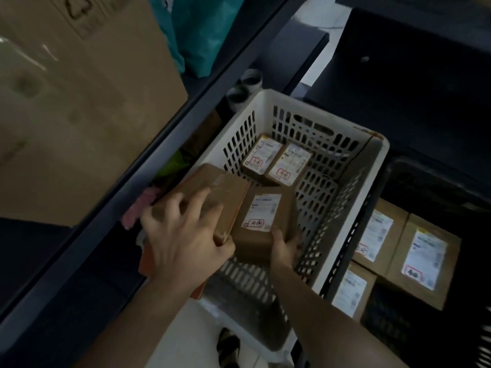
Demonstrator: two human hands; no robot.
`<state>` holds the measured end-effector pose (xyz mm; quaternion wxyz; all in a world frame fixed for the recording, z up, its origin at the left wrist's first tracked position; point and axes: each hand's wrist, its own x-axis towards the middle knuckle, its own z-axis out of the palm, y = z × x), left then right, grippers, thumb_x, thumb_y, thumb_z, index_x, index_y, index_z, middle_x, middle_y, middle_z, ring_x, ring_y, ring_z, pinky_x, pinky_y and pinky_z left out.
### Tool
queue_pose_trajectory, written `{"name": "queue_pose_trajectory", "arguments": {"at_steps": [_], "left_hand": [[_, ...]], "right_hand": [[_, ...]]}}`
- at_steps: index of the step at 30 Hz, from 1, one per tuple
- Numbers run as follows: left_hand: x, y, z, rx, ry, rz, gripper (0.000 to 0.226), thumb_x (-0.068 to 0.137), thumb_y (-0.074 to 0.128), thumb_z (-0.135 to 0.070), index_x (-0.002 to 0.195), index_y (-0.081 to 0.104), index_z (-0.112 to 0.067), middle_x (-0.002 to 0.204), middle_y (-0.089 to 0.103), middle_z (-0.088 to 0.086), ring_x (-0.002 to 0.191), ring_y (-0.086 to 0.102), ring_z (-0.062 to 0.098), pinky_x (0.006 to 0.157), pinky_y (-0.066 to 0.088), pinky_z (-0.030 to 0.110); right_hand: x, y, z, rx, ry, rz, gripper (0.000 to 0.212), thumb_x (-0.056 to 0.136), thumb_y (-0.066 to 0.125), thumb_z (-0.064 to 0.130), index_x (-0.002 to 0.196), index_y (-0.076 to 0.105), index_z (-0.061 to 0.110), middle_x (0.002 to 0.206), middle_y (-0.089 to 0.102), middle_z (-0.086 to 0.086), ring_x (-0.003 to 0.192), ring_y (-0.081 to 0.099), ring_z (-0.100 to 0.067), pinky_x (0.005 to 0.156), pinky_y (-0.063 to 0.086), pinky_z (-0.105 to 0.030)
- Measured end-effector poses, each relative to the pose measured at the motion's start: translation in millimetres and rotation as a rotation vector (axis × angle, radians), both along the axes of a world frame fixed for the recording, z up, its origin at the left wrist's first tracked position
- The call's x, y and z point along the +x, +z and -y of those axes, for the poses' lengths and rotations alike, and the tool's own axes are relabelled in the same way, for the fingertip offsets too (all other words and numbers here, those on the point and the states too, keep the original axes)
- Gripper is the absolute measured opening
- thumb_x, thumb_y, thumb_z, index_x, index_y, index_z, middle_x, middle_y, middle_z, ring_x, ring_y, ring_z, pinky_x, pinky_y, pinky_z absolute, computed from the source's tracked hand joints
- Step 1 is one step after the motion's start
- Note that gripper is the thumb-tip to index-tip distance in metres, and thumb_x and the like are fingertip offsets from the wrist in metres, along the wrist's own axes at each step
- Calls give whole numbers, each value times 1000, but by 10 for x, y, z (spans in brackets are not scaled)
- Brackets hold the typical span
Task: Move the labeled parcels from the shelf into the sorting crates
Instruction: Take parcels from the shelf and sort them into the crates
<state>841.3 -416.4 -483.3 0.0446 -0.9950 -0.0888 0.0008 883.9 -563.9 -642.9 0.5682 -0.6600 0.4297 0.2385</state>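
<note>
A white slotted crate [313,107] stands on the floor beside the dark shelf [111,181]. Two small labeled parcels [276,162] lie side by side at its far end. My right hand [283,248] grips the near edge of a brown labeled parcel [261,221] inside the crate. Over the crate's left rim, my left hand [183,235] has its fingers spread on top of a second brown parcel [215,189], held at the shelf's edge. A dark crate [414,171] to the right holds three labeled parcels [422,253].
A large cardboard box [79,107] and a teal bag [202,33] sit on the upper shelf. Pink and green packets [143,203] lie on the lower shelf behind my left hand. An orange-edged box [146,258] leans below it. Pale floor [191,338] shows near my foot.
</note>
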Motion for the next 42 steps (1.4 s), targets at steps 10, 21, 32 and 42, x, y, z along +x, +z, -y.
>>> {"name": "queue_pose_trajectory", "arguments": {"at_steps": [10, 21, 32, 42], "left_hand": [[-10, 135, 146, 16, -2, 14, 51, 62, 58, -49, 105, 70, -24, 125, 60, 2, 112, 41, 32, 83, 26, 48], [-213, 11, 114, 72, -163, 169, 42, 65, 60, -45, 99, 71, -24, 127, 60, -1, 112, 41, 28, 84, 28, 50], [-373, 234, -204, 43, -147, 266, 46, 66, 62, -52, 104, 68, -27, 125, 60, -2, 113, 48, 30, 85, 30, 49], [-382, 124, -257, 27, -169, 364, 41, 65, 63, -51, 96, 69, -25, 116, 65, -3, 110, 51, 28, 87, 30, 51]], "right_hand": [[-48, 16, -58, -118, 79, 105, 79, 88, 62, 47, 153, 19, 33, 154, 14, -17, 133, 33, -41, 107, 36, -48], [-112, -48, -167, -187, 206, 195, 86, 72, 68, 55, 146, 25, 43, 153, 9, -13, 134, 29, -44, 109, 33, -57], [65, -96, -447, 274, 79, -18, 102, 71, 75, 39, 152, 14, 34, 144, 43, -9, 121, 50, -37, 103, 44, -50], [190, -325, -688, 357, 123, 13, 63, 93, 62, 19, 148, 32, 24, 137, 54, -11, 115, 58, -33, 95, 51, -52]]}}
